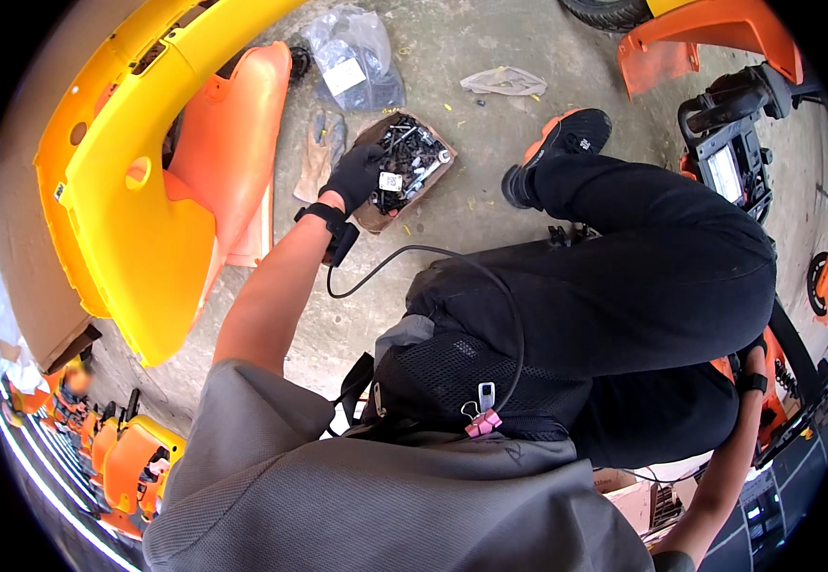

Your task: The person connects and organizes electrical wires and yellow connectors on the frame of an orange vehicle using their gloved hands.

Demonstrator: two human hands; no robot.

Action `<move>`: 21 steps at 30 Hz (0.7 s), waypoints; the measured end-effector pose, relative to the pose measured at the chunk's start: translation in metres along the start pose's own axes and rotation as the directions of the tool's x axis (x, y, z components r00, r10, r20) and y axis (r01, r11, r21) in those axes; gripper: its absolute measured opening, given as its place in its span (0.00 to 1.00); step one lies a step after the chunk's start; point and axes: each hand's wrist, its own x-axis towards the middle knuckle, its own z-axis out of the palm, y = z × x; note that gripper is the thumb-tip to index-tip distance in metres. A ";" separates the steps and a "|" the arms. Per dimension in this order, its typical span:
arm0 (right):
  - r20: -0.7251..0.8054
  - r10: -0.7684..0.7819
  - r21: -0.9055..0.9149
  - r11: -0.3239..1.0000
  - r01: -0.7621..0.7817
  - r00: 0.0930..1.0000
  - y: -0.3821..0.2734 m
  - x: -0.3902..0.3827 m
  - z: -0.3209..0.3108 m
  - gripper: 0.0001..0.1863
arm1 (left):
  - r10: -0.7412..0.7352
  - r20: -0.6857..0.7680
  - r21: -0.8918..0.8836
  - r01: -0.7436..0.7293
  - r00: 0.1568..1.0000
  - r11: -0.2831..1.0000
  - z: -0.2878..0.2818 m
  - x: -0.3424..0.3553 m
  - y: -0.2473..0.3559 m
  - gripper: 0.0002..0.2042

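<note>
My left hand (355,177), in a black glove, reaches over the near-left side of an open cardboard box (444,170). The box holds a jumble of dark bolts and small metal parts (404,151), with a silver socket-like piece among them. Against those dark parts, the gloved fingertips are hard to make out. A small white tag with a square printed code (390,181) shows beside the fingers. Far to the right, my right hand (753,357), also dark-gloved, is beside my bent knee, at an orange and black vehicle frame (778,381). Its fingers are mostly hidden.
Large yellow (137,238) and orange body panels (237,143) stand at the left. Work gloves (318,157) lie left of the box, with a clear plastic bag (352,57) beyond. A flattened bag (504,82) lies on the concrete. A black cable (433,250) loops across my front.
</note>
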 end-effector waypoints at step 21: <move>-0.060 -0.031 -0.150 0.988 0.022 0.998 -0.007 -0.012 0.014 0.32 | 0.307 0.392 0.596 -0.494 0.867 0.634 0.032 -0.026 0.036 0.23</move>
